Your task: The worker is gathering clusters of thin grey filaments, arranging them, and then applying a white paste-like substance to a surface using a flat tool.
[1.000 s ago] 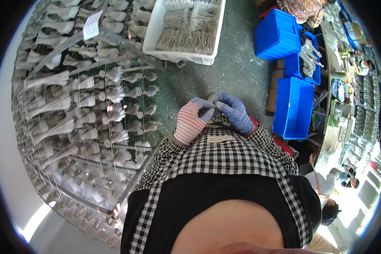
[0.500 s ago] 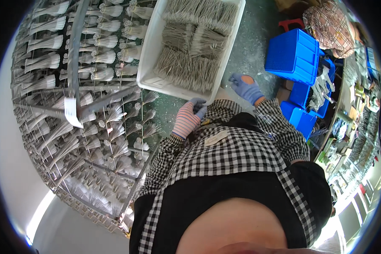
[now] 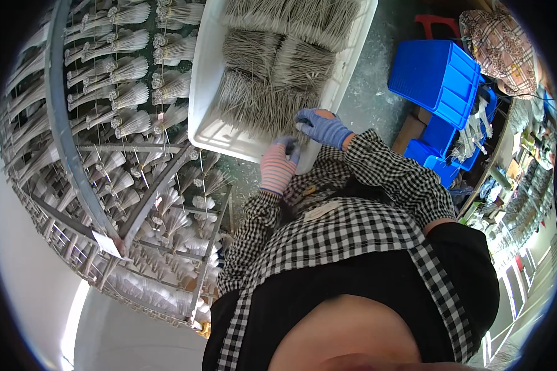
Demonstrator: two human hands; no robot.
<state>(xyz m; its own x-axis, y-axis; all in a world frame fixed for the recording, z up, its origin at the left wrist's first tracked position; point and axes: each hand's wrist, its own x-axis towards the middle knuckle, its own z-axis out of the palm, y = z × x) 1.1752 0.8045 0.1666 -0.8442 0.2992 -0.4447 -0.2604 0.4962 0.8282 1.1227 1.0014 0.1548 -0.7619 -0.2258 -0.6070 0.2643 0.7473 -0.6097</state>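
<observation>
Greenish floor (image 3: 377,93), speckled with white, is visible at 1 o'clock, seen from the middle of the view. From 8 to 11 o'clock stands a metal rack (image 3: 54,80), on which many pale bundles (image 3: 129,96) hang in rows; a white card (image 3: 107,244) is fixed on it at 8 o'clock. At 2 o'clock there is an upended blue bin (image 3: 436,77), and near it a red stool (image 3: 438,26) and another person (image 3: 498,49) in plaid cloth. Toward 3 o'clock runs a crowded desk (image 3: 507,145).

At 12 o'clock lies a white tub (image 3: 199,86). Inside it, grey bundles (image 3: 247,99) of thin strands are packed side by side in rows, just beyond the person's hands.

Both hands wear gloves; they are near each other but apart. The left hand (image 3: 280,166), in pink stripes, is close to the middle, at the near end of the tub, with its fingers bent. The right hand (image 3: 323,128), in blue, is at 1 o'clock, over the tub's near corner, its fingertips beside the strands. Whether either one grips something, one cannot tell, because the fingertips are too small and unclear.
</observation>
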